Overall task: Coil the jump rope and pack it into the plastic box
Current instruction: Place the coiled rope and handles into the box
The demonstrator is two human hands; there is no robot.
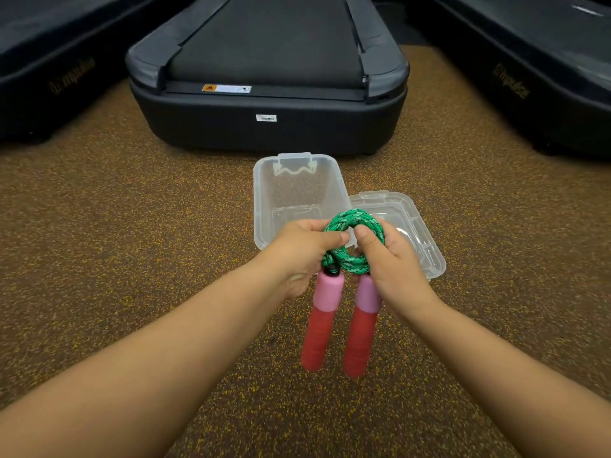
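Coiled rope held over the open box

Both hands, left (299,256) and right (390,259), gripped the green jump rope (353,239); the clear plastic box (264,193) sat lidless on the floor, its lid (426,226) alongside.

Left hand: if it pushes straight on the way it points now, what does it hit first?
Probably the open box. The left hand, holding the rope with the right hand, points forward toward the box's near rim. It seems to be above the rim, so depth is uncertain.
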